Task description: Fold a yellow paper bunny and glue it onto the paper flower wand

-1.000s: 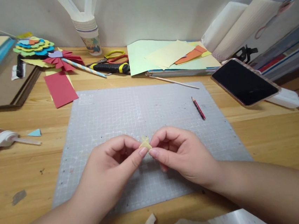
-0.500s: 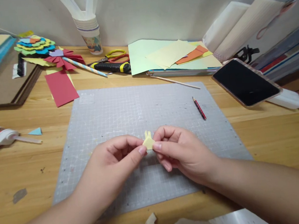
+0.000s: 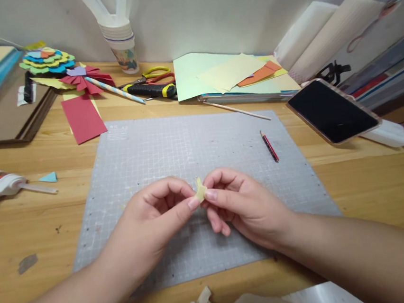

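Head view: the left hand [image 3: 147, 218] and right hand [image 3: 252, 206] are holding a small yellow paper [image 3: 200, 191] between them, over the mat [image 3: 180, 146]. The left fingers are clamping its left side; the right fingers are pinching its right side, thumb tips sitting close together. On the mat, beyond the right hand, a pencil [image 3: 269, 147] is lying. A red card [image 3: 83, 119] is resting by the mat's far left corner, on the worktop [image 3: 365, 178].

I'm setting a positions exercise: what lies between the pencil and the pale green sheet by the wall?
The head view shows a thin stick and part of the gray mat between the pencil and the pale green sheet.
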The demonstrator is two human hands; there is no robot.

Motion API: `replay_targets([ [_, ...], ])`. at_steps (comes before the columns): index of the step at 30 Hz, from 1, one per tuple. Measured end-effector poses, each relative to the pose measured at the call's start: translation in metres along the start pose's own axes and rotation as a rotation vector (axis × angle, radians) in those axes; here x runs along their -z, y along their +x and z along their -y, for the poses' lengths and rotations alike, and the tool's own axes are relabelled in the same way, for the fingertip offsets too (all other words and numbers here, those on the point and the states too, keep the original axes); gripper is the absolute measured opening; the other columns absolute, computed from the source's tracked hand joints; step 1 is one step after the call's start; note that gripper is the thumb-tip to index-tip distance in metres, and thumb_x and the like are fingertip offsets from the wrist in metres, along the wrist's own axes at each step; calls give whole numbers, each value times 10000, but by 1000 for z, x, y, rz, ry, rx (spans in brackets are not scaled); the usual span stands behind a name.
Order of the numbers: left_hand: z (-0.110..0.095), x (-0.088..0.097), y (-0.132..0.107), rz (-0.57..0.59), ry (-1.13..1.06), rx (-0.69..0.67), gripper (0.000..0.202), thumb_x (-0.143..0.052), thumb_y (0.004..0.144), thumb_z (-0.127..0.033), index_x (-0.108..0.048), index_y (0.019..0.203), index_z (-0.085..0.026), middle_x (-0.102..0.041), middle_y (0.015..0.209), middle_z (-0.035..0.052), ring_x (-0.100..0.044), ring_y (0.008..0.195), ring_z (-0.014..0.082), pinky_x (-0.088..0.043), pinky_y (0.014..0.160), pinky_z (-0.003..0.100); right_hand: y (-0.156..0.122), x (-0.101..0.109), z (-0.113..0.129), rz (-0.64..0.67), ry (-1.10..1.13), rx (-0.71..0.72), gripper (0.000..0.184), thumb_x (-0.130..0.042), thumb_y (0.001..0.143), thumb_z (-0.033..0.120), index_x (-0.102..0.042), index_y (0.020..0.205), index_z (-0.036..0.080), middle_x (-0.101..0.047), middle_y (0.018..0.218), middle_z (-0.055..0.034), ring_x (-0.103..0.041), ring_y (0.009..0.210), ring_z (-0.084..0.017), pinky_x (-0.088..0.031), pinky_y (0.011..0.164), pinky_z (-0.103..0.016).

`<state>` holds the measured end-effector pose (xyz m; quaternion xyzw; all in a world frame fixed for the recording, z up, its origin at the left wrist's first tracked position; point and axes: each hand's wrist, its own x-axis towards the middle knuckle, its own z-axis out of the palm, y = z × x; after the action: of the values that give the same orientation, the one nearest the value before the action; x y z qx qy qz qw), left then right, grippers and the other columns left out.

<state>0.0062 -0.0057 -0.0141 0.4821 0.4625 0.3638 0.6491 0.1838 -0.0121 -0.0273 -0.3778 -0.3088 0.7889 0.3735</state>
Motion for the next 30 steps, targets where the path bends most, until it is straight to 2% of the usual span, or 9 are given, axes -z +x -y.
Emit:
replay_targets([
  [4,0,-1,1,-6,-25,14,94,-713,778,-250,-661,711,-211,-666,704,-22,-605,676,109,-493,643,214,1,0,-2,3,13,27,222,-770,789,336,-606,823,191,-673,644,41,-613,471,-71,-469,438,-159],
  [7,-2,-3,0,-43,45,-1,79,-706,773,-258,-653,737,-210,-664,701,-25,-604,646,106,-493,608,210,-1,-2,0,-47,-120,99,218,-777,775,329,-609,802,192,-675,670,27,-641,517,-96,-510,478,-200],
  [9,-4,-3,-1,-71,161,-72,69,-693,767,-241,-649,724,-210,-645,682,-24,-591,623,112,-485,579,218,-4,-3,2,-83,-288,240,149,-744,801,291,-629,797,196,-675,695,10,-656,573,-116,-532,516,-233],
  [11,-6,-2,-3,-82,308,-196,68,-675,777,-219,-655,711,-219,-631,675,-20,-584,629,121,-468,565,226,-8,-4,5,-81,-517,470,44,-691,836,211,-665,802,204,-687,739,-12,-662,647,-132,-547,583,-270],
  [13,-8,0,-6,-70,423,-325,89,-661,801,-197,-676,725,-242,-634,687,-16,-591,657,129,-462,581,236,-11,-3,8,-49,-711,679,89,-652,858,146,-695,833,220,-699,755,-22,-661,707,-146,-548,649,-296],
  [15,-10,3,-9,-43,472,-428,118,-662,813,-179,-707,767,-278,-657,722,-14,-609,685,137,-473,606,245,-14,-3,9,-29,-789,782,112,-651,869,139,-704,885,237,-712,772,-23,-666,740,-154,-547,681,-305],
  [20,-14,12,-20,47,535,-559,324,-657,812,-105,-742,955,-384,-686,822,-22,-638,711,127,-504,622,222,-18,-2,8,-45,-756,810,88,-669,882,196,-693,955,238,-735,832,-27,-677,724,-145,-554,663,-280],
  [25,-17,15,-23,84,564,-582,435,-621,812,-58,-732,1021,-424,-681,843,-34,-643,724,120,-507,639,202,-19,-1,14,84,-842,847,134,-630,900,156,-699,994,224,-750,843,-51,-702,774,-152,-566,682,-258],
  [30,-17,14,-21,140,533,-557,396,-611,807,-53,-725,986,-388,-686,841,-24,-649,724,131,-515,635,207,-22,2,21,198,-976,873,191,-563,937,177,-672,1079,245,-749,896,-68,-716,818,-162,-586,680,-252],
])
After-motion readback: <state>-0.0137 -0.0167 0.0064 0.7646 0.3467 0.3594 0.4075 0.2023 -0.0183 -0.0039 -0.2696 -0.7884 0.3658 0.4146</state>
